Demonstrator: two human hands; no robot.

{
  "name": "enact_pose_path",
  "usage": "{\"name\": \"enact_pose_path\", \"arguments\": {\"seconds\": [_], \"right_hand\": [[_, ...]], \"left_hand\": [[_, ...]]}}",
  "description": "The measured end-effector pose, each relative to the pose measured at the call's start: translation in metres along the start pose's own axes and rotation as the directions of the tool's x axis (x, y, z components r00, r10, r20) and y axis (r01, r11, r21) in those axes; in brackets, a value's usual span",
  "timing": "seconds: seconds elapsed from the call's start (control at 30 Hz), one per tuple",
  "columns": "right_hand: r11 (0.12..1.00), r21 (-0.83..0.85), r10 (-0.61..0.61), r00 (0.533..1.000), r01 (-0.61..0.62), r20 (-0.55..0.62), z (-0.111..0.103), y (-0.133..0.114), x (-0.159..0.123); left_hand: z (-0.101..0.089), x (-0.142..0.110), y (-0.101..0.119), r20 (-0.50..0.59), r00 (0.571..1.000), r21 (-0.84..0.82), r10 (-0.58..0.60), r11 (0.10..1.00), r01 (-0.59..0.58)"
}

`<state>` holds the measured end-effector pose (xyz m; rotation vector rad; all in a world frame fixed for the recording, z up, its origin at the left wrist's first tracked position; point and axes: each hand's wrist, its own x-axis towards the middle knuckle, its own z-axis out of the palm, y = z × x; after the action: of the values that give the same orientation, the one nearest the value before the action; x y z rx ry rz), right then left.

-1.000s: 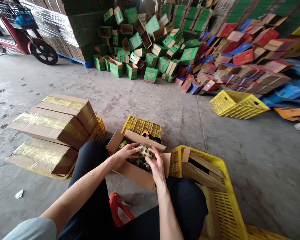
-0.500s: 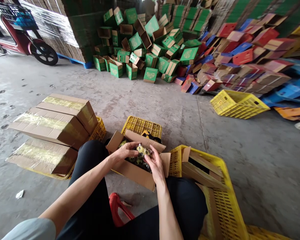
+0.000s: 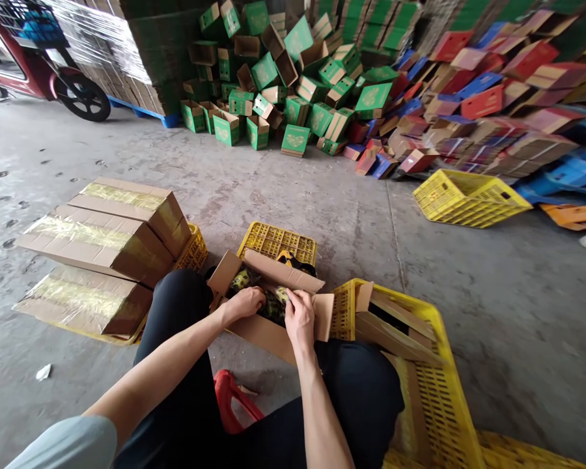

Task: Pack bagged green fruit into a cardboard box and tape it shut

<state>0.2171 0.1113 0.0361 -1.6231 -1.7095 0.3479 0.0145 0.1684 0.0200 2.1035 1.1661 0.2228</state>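
Touching a spotted yellow packet inside the open brown box with the right hand bent in close. Curling the left hand low, just left of the packet. Can't tell if pinching with either, nor the packet's long way, partly covered. Under both hands, seeing the box stretch longest left to right, slanting nearer on the right.

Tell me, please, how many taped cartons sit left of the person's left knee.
3: the far carton, the middle carton and the near carton; others may be hidden beneath.
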Motion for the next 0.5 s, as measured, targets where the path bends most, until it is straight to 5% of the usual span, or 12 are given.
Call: {"name": "enact_pose_path", "arguments": {"seconds": [0.2,0.5], "right_hand": [[0.968,-0.241,-0.018,0.98,0.066,0.197,0.0064,-0.0009,-0.0074],[0.999,-0.037,0.014,0.991,-0.009,0.134,0.0058,0.0054,-0.001]], "left_hand": [[0.0054,-0.0008,-0.002,0.022,0.998,0.128,-0.063,0.99,0.06],[-0.003,0.0017,0.0044,-0.101,0.99,0.019,-0.103,0.994,0.106]]}}
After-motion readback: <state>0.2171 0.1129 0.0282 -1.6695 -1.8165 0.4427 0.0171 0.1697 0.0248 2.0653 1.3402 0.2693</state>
